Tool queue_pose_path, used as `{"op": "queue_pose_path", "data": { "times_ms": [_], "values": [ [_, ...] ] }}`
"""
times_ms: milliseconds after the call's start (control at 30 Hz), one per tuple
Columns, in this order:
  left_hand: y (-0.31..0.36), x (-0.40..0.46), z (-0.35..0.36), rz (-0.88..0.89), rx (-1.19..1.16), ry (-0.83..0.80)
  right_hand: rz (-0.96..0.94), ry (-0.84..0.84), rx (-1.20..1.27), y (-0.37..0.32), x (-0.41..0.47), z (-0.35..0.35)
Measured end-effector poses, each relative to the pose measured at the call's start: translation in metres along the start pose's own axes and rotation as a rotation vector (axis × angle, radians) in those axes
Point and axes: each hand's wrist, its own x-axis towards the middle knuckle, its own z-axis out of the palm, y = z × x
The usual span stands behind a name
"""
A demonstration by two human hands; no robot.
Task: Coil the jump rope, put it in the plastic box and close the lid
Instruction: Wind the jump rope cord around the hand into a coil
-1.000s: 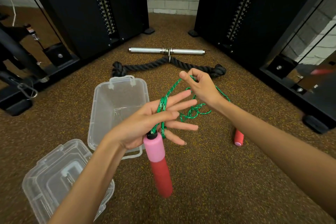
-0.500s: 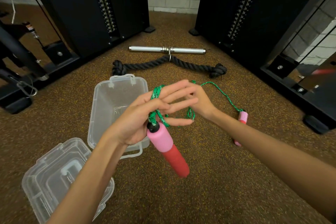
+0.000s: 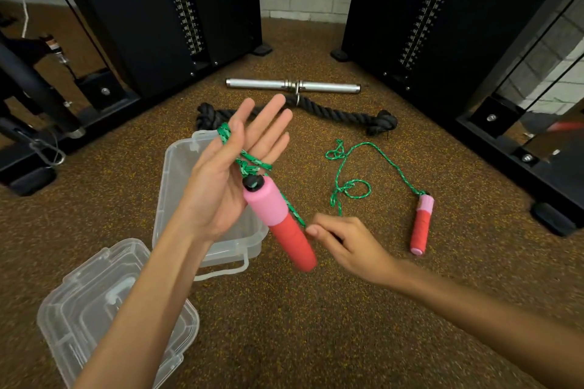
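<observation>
left hand (image 3: 240, 161) flat, green rope (image 3: 249, 158) looped across palm.

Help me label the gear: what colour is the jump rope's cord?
Green flecked with lighter green, on the cord in the head view.

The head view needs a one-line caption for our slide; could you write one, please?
Left hand, wound with green jump rope, dangles one handle beside the open plastic box; right hand grips the rope.

Rope (image 3: 354, 164) green, flecked lighter. Handles (image 3: 279, 221) pink over red — black cap on the one at the left hand (image 3: 234, 167). Box (image 3: 180, 174) beside it clear. Floor (image 3: 316, 325) brown, yellow-speckled.
</observation>
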Motion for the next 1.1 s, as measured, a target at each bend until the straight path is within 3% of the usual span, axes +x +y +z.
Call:
{"op": "queue_pose_path", "data": {
  "times_ms": [167, 567, 867, 1100],
  "values": [
    [0.002, 0.0, -0.005, -0.008, 0.007, 0.035, -0.195, -0.011, -0.083, -0.029, -0.006, -0.02],
    [0.006, -0.003, -0.012, -0.084, 0.114, -0.013, -0.205, -0.027, 0.149, -0.073, -0.006, -0.045],
    [0.002, 0.0, -0.002, -0.106, 0.21, -0.053, -0.298, -0.185, -0.219, -0.076, -0.005, -0.048],
    [-0.01, -0.005, -0.004, -0.179, 0.432, -0.134, -0.34, -0.234, -0.274, -0.09, 0.001, -0.058]
  ]
}}
